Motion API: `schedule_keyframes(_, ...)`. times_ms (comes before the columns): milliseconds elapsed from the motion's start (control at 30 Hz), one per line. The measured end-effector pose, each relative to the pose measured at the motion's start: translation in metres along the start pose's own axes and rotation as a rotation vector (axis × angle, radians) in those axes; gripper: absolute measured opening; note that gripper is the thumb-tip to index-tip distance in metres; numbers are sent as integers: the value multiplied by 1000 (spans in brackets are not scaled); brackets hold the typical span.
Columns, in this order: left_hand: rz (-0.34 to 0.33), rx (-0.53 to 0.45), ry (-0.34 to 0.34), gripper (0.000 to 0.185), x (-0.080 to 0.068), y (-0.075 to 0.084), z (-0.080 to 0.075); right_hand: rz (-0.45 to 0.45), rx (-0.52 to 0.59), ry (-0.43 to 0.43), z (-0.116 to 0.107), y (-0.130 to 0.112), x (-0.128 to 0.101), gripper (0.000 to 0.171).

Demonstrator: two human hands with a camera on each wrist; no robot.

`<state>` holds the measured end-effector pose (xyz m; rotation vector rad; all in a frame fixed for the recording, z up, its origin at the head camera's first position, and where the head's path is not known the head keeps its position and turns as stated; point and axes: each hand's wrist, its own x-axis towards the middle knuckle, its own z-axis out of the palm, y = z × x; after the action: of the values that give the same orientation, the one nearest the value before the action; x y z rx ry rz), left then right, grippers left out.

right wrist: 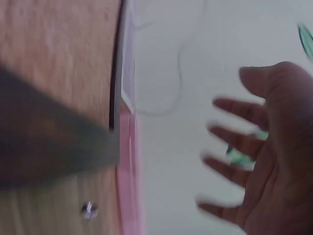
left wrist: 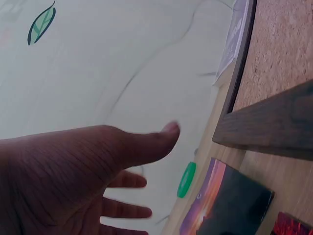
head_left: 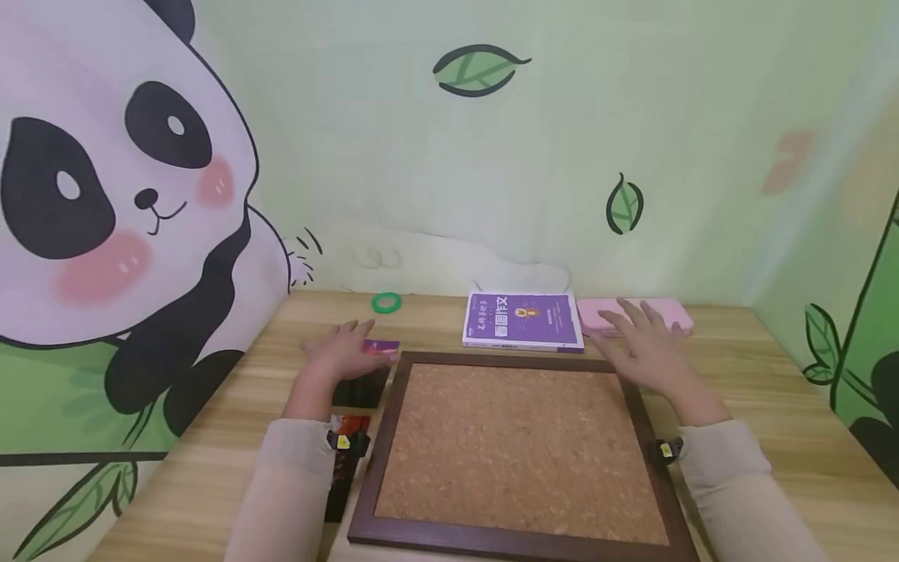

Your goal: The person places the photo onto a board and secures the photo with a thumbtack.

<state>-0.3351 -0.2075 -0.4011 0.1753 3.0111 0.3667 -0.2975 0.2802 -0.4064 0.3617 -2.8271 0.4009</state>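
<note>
Two hands hover over a wooden bench (head_left: pixel 772 406), both w/ fingers spread, holding nothing. Far left, a panda mural (head_left: pixel 119 195) covers the wall. Near the back edge lies a green ring (head_left: pixel 386 303), apart from everything else. Just right of and nearer than it, the left hand (head_left: pixel 346 353) is palm down, fingers loose, above a purple card (head_left: pixel 382 348); whether it touches the card can't be told. Below the hand sits a black card (head_left: pixel 361 390), and nearer still a red-black card (head_left: pixel 346 437) partly under the sleeve. In the left wrist view the thumb is straight, fingers apart.

Centre: cork board (head_left: pixel 516 445) in a dark wood frame, lying flat betw. the two forearms. Behind it a purple book (head_left: pixel 523 320), just beside the frame's far edge. Right of the book, touching it or nearly so, a pink case (head_left: pixel 670 312). The right hand (head_left: pixel 646 347) is over the case's near-left part & the frame corner, fingers splayed, palm down; contact unclear. The right wrist view is blurred.
</note>
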Motion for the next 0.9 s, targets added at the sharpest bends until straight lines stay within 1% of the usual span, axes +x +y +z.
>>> schedule_keyframes(100, -60, -66, 15, 86, 4, -9, 7, -61, 208, 39, 0, 20, -7, 44)
schedule_keyframes(167, -100, -103, 46, 82, 6, -15, 10, -51, 316, 33, -1, 33, -13, 41)
schedule_keyframes(200, -119, -110, 59, 81, 8, -18, 11, -24, 335, 18, -2, 39, -16, 43)
schedule_keyframes(300, -158, -123, 83, 82, 9, -25, 13, 35, 358, -13, -2, 58, -28, 47)
schedule_keyframes(367, -167, -124, 79, 82, 9, -29, 14, 58, 347, -37, -2, 67, -35, 45)
schedule_keyframes(433, -176, -127, 72, 79, 8, -33, 14, 56, 347, -52, -1, 76, -41, 40)
schedule_keyframes(533, -191, -138, 56, 71, 6, -36, 14, 54, 355, -101, 2, 86, -48, 35)
schedule_keyframes(667, -201, -147, 47, 65, 7, -38, 20, 79, 348, -168, 9, 93, -57, 38)
schedule_keyframes(767, -219, -171, 53, 70, 10, -37, 26, 93, 342, -188, 14, 98, -61, 40)
schedule_keyframes(900, -242, -218, 55, 79, 12, -36, 30, 89, 366, -186, 20, 103, -60, 39)
